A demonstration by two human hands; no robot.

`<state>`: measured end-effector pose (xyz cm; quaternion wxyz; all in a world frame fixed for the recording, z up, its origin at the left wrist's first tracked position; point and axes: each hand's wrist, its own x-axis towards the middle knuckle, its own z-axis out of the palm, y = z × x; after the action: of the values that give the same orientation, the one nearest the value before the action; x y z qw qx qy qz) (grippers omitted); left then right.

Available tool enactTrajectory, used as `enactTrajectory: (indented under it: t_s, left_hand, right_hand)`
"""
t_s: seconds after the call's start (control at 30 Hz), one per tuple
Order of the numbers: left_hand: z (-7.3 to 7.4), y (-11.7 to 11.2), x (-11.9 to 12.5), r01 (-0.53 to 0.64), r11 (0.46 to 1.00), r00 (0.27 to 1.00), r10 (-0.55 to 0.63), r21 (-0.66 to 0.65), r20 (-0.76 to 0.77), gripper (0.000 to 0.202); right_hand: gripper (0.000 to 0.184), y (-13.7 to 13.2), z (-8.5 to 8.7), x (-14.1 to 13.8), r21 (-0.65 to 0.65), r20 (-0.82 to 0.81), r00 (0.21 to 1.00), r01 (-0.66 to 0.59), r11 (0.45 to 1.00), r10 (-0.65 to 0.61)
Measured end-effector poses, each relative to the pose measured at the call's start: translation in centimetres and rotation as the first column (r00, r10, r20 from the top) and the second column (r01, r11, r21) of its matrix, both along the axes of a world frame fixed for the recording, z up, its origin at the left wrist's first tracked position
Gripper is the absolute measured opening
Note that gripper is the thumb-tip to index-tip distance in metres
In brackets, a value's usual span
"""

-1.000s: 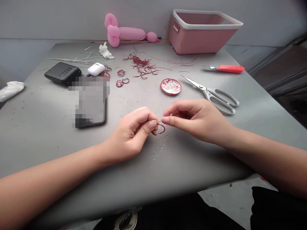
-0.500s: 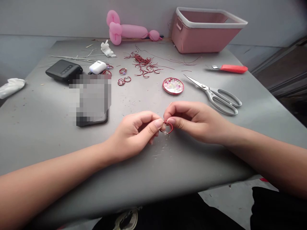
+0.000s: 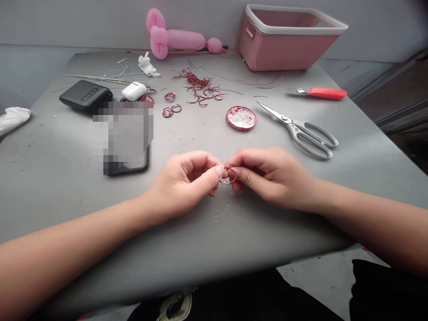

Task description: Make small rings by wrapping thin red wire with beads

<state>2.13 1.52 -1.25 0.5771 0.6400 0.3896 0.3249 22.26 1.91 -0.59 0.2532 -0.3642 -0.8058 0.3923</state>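
Note:
A small red wire ring (image 3: 230, 175) with a pale bead on it is pinched between both my hands just above the grey table (image 3: 67, 178). My left hand (image 3: 185, 183) grips its left side with thumb and forefinger closed. My right hand (image 3: 270, 176) pinches the right side, fingers curled in. Both wrists rest near the table's front middle.
Behind my hands lie a round red lid of pale beads (image 3: 241, 117), grey scissors (image 3: 301, 131), a red-handled cutter (image 3: 323, 92), several finished red rings (image 3: 170, 107), a heap of red wire scraps (image 3: 200, 87), a phone (image 3: 125, 147), a black box (image 3: 85, 95), a white earbud case (image 3: 133, 90), a pink tub (image 3: 287, 38) and a pink balloon (image 3: 177, 38).
My hands have closed tighter together on the ring. It has turned in my fingers and now sits between both thumbs instead of hanging below them.

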Motion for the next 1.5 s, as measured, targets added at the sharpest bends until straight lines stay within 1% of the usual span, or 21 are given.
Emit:
enactTrajectory:
  t_s: [0.07, 0.13, 0.2, 0.27, 0.33, 0.4, 0.47, 0.5, 0.57, 0.63, 0.7, 0.73, 0.83, 0.93, 1.03, 1.1, 1.17, 1.23, 1.3, 1.37, 1.5]
  left_hand:
    - [0.1, 0.0, 0.0, -0.006, 1.000, 1.000, 0.006, 0.002, 0.002, 0.018]
    - [0.1, 0.0, 0.0, 0.001, 1.000, 1.000, -0.001, -0.006, 0.010, 0.017]
    - [0.2, 0.1, -0.1, 0.035, 0.999, 0.999, -0.034, -0.031, 0.036, 0.016]
    - [0.2, 0.3, -0.3, 0.095, 0.993, 0.994, -0.091, -0.073, 0.066, 0.016]
    - [0.3, 0.4, -0.4, 0.151, 0.983, 0.987, -0.145, -0.102, 0.065, 0.016]
    - [0.4, 0.5, -0.4, 0.189, 0.976, 0.982, -0.187, -0.109, 0.025, 0.016]
    - [0.5, 0.5, -0.4, 0.207, 0.973, 0.977, -0.211, -0.098, -0.027, 0.016]
    - [0.6, 0.4, -0.3, 0.210, 0.974, 0.975, -0.215, -0.089, -0.050, 0.016]
    - [0.7, 0.3, -0.1, 0.205, 0.977, 0.973, -0.210, -0.061, -0.092, 0.016]
    - [0.7, 0.1, 0.1, 0.195, 0.981, 0.972, -0.190, 0.025, -0.137, 0.017]
    - [0.6, -0.2, 0.4, 0.171, 0.965, 0.971, -0.130, 0.201, -0.202, 0.021]
    - [0.5, -0.3, 0.4, 0.155, 0.939, 0.969, -0.085, 0.308, -0.231, 0.022]
    - [0.2, -0.8, 0.6, 0.114, 0.831, 0.962, 0.044, 0.545, -0.269, 0.019]
    - [0.0, -1.0, 0.5, 0.112, 0.795, 0.955, 0.080, 0.597, -0.286, 0.019]
    - [0.1, -1.0, 0.4, 0.112, 0.810, 0.951, 0.080, 0.575, -0.298, 0.018]
    - [0.3, -1.0, 0.4, 0.098, 0.836, 0.957, 0.070, 0.541, -0.282, 0.017]
    - [0.5, -1.2, 0.4, 0.087, 0.867, 0.968, 0.043, 0.491, -0.247, 0.015]
    - [0.7, -1.4, 0.4, 0.084, 0.898, 0.979, 0.006, 0.432, -0.203, 0.015]
    - [0.7, -1.7, 0.3, 0.082, 0.926, 0.989, -0.030, 0.369, -0.145, 0.014]
    - [0.7, -1.9, 0.2, 0.089, 0.947, 0.994, -0.067, 0.309, -0.081, 0.013]
    - [0.8, -1.9, 0.1, 0.127, 0.960, 0.992, -0.126, 0.249, -0.019, 0.014]
  right_hand:
    - [0.018, 0.1, 0.2, 0.0, -0.208, -0.069, 0.998, -0.019, 0.978, 0.004]
    - [0.024, 0.4, 0.3, 0.0, -0.355, -0.132, 0.991, -0.055, 0.933, 0.008]
    - [0.028, 0.9, 0.4, 0.1, -0.416, -0.158, 0.987, -0.087, 0.905, 0.023]
    - [0.028, 1.3, 0.4, 0.3, -0.406, -0.151, 0.988, -0.100, 0.909, 0.042]
    - [0.024, 1.5, 0.4, 0.5, -0.348, -0.136, 0.989, -0.109, 0.931, 0.065]
    - [0.017, 1.4, 0.4, 0.5, -0.237, -0.094, 0.992, -0.104, 0.966, 0.084]
    - [0.012, 1.2, 0.4, 0.6, -0.037, -0.002, 0.997, -0.081, 0.996, 0.081]
    - [0.012, 1.0, 0.4, 0.5, 0.099, 0.049, 0.997, -0.069, 0.993, 0.064]
    - [0.017, 0.6, 0.2, 0.5, 0.386, 0.128, 0.992, -0.053, 0.921, 0.004]
    - [0.022, 0.3, 0.0, 0.6, 0.604, 0.166, 0.984, -0.055, 0.795, -0.058]
    - [0.025, -0.1, -0.2, 0.6, 0.735, 0.194, 0.976, -0.075, 0.674, -0.102]
    - [0.026, -0.2, -0.3, 0.6, 0.774, 0.206, 0.972, -0.090, 0.626, -0.116]
    - [0.024, -0.7, -0.4, 0.7, 0.838, 0.212, 0.965, -0.099, 0.537, -0.152]
    - [0.022, -1.2, -0.2, 0.6, 0.831, 0.213, 0.961, -0.085, 0.550, -0.174]
    - [0.024, -1.6, 0.2, 0.4, 0.784, 0.190, 0.970, -0.059, 0.618, -0.148]
    - [0.024, -1.6, 0.4, 0.4, 0.782, 0.143, 0.983, -0.039, 0.622, -0.118]
    - [0.020, -1.5, 0.7, 0.5, 0.800, 0.124, 0.989, -0.053, 0.598, -0.078]
    - [0.016, -1.3, 0.9, 0.7, 0.835, 0.138, 0.990, -0.100, 0.541, -0.031]
    - [0.020, -1.0, 1.2, 1.0, 0.867, 0.168, 0.986, -0.153, 0.475, 0.010]
    - [0.028, -0.8, 1.4, 1.1, 0.874, 0.195, 0.980, -0.194, 0.446, 0.045]
    - [0.037, -0.4, 2.4, 0.9, 0.809, 0.231, 0.971, -0.230, 0.542, 0.067]
